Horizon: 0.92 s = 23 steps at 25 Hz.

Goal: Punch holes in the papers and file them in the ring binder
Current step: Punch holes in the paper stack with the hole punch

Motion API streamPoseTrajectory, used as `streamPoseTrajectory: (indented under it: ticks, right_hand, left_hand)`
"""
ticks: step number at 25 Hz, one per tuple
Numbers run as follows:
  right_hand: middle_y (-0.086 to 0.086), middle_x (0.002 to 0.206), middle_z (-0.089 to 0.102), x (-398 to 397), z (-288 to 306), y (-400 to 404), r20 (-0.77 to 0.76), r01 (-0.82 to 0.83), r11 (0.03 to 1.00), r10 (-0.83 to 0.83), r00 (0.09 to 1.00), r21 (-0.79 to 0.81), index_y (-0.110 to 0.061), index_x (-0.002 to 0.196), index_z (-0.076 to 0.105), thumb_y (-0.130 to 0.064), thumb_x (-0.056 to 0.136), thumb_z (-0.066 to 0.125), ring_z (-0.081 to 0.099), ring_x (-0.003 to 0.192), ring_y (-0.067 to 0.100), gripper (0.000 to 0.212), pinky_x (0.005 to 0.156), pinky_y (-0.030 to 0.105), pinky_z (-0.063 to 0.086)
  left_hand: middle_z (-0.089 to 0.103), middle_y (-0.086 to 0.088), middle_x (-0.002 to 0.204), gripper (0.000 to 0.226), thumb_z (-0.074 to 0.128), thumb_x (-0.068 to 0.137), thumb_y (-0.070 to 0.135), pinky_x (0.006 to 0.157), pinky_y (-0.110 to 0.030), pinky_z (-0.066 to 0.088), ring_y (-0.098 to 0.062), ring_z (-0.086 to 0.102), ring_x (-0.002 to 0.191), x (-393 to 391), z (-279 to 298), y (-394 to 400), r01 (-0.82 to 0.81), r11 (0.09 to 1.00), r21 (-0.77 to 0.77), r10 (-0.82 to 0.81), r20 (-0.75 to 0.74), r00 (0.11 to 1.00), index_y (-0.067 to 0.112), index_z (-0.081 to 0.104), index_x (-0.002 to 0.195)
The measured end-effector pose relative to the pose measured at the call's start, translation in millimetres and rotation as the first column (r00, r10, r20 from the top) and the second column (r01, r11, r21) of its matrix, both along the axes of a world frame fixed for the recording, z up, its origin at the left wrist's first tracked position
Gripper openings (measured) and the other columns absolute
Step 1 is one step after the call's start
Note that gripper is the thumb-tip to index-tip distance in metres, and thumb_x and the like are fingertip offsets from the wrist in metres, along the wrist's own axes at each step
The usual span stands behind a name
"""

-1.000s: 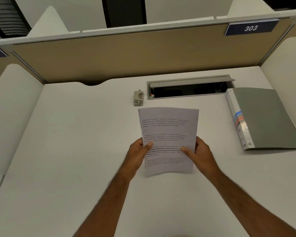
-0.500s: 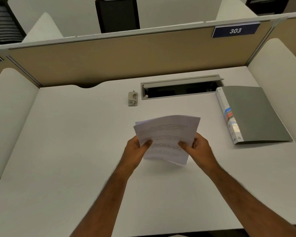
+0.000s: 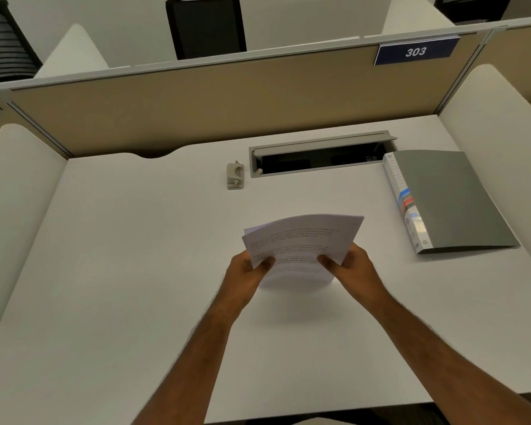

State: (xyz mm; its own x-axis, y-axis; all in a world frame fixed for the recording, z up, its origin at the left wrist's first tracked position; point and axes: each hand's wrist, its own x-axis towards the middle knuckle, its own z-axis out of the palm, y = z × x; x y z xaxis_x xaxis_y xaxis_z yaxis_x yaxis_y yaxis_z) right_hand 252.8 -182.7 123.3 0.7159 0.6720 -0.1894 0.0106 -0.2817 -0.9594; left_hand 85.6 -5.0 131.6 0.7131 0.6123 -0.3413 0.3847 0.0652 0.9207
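A thin stack of printed white papers (image 3: 301,240) is held above the middle of the white desk (image 3: 120,271), its top bending away from me. My left hand (image 3: 246,271) grips its lower left edge and my right hand (image 3: 353,268) grips its lower right edge, thumbs on top. A small grey hole punch (image 3: 235,175) stands on the desk further back, apart from the papers. A closed grey ring binder (image 3: 451,197) lies flat at the right, its labelled spine facing left.
An open cable tray slot (image 3: 319,157) sits at the back of the desk between punch and binder. A tan partition (image 3: 196,108) with a "303" sign closes the back; white side panels (image 3: 491,124) flank the desk. Black chairs stand beyond.
The papers stood nearly upright a second ago; now their top curls backward and lower. Both hands keep the same grip. The camera view has shifted slightly.
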Motion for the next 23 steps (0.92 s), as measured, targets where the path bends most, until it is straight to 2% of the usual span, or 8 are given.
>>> streamPoseTrajectory:
  ticks: [4,7,12,14,17,19,23]
  right_hand:
    - [-0.016,0.108,0.070,1.3,-3.1,-0.3,0.025,0.004,1.000,-0.003,1.000,-0.011,-0.048,0.111,0.059,-0.026,0.091,0.072,0.070,0.097,0.011,0.032,0.083,0.022,0.057]
    - [-0.017,0.109,0.070,-1.2,-8.7,-1.9,0.016,-0.006,0.999,0.006,1.000,-0.034,-0.045,0.112,0.059,-0.024,0.091,0.072,0.069,0.098,0.005,0.032,0.084,0.021,0.057]
    - [-0.021,0.104,0.068,-2.0,-10.3,3.1,0.016,0.000,0.998,0.001,1.000,-0.065,-0.048,0.104,0.058,-0.021,0.091,0.072,0.068,0.094,0.005,0.034,0.074,0.015,0.055]
    - [-0.021,0.104,0.069,-1.9,-10.4,6.0,0.015,-0.006,0.998,0.006,1.000,-0.065,-0.047,0.106,0.058,-0.022,0.091,0.073,0.069,0.092,0.004,0.033,0.076,0.018,0.058]
    - [-0.012,0.110,0.072,-2.3,-15.7,9.4,-0.030,-0.003,0.999,0.002,1.000,-0.042,-0.034,0.116,0.062,-0.021,0.090,0.074,0.072,0.095,0.008,0.031,0.081,0.029,0.061]
    - [-0.009,0.113,0.072,-4.9,-17.3,14.4,-0.064,-0.006,0.999,0.004,0.998,-0.040,-0.027,0.121,0.061,-0.022,0.089,0.075,0.073,0.096,0.012,0.036,0.080,0.033,0.062]
    - [-0.009,0.115,0.072,-16.1,-17.0,27.8,-0.131,-0.029,0.999,0.023,0.991,-0.040,-0.026,0.124,0.059,-0.021,0.088,0.076,0.073,0.095,0.010,0.040,0.077,0.030,0.062]
  left_hand:
    - [0.075,0.012,0.114,0.028,0.067,0.099,0.033,0.097,-0.036,0.058,-0.017,0.069,0.108,-0.5,-8.4,0.2,-0.009,1.000,0.000,0.009,-0.016,1.000,0.037,0.067,0.126]
    - [0.073,0.012,0.118,0.031,0.066,0.099,0.031,0.102,-0.041,0.056,-0.017,0.068,0.111,-0.1,-15.1,-0.6,0.024,1.000,-0.009,-0.025,-0.052,0.998,0.035,0.065,0.130]
    - [0.073,0.010,0.118,0.028,0.062,0.102,0.029,0.097,-0.038,0.058,-0.018,0.068,0.110,1.7,-18.2,0.2,0.008,1.000,0.020,-0.007,-0.059,0.998,0.037,0.063,0.129]
    - [0.073,0.012,0.117,0.029,0.062,0.102,0.028,0.090,-0.032,0.060,-0.016,0.069,0.108,0.4,-17.2,3.2,0.012,1.000,0.025,-0.011,-0.045,0.999,0.038,0.063,0.130]
    - [0.074,0.015,0.118,0.031,0.064,0.101,0.026,0.079,-0.025,0.062,-0.011,0.073,0.104,-3.9,-15.1,8.2,0.003,1.000,-0.007,-0.003,-0.014,1.000,0.036,0.064,0.130]
    - [0.075,0.013,0.116,0.029,0.066,0.100,0.026,0.077,-0.027,0.063,-0.012,0.075,0.100,-8.3,-13.7,13.0,-0.014,1.000,-0.017,0.014,-0.014,1.000,0.035,0.065,0.128]
    - [0.077,0.010,0.113,0.025,0.068,0.099,0.026,0.079,-0.035,0.065,-0.013,0.077,0.096,-21.5,-17.0,26.2,-0.039,0.999,-0.037,0.037,-0.035,0.999,0.032,0.066,0.123]
